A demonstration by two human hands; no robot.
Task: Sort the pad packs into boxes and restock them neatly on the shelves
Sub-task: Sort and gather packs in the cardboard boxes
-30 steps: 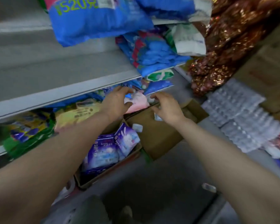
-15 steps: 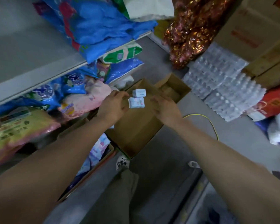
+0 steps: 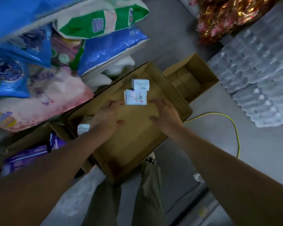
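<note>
At frame centre, the left hand [image 3: 109,117] and right hand [image 3: 164,114] hover spread, holding nothing, over a cardboard box [image 3: 137,144]. Two white pad packs [image 3: 136,97] lie just above them inside it.

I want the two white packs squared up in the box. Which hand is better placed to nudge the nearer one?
Probably the left hand: its fingertips lie beside the nearer white pack in the cardboard box. The right hand lies slightly farther off.

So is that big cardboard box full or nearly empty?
Nearly empty. The box shows mostly bare cardboard floor, with just two small white packs lying toward its far end.
</note>
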